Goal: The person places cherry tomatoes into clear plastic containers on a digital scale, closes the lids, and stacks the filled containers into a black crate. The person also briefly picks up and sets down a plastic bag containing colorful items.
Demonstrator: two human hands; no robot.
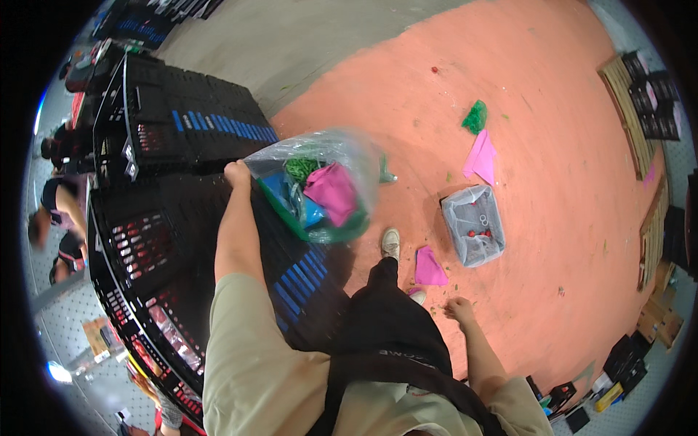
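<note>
My left hand (238,174) grips the rim of a large clear plastic bag (364,215), beside tall stacks of black plastic crates (163,218). Inside the bag, whose lower side looks green, lie a crumpled pink sheet (332,193), a bundle of green strips (301,169) and blue plastic (313,212). The bag is partly blurred. Low on the other side hangs my right hand (459,310), away from the bag, its fingers curled and no object visible in it. Nearest to it on the floor is a pink sheet (429,267) by my shoes.
A crate with a clear liner (473,226) and a few small red items stands on the orange floor. Beyond it lie another pink sheet (482,158) and green plastic (476,117). Wooden pallets (627,120) line the right side. People (65,204) are beyond the crates.
</note>
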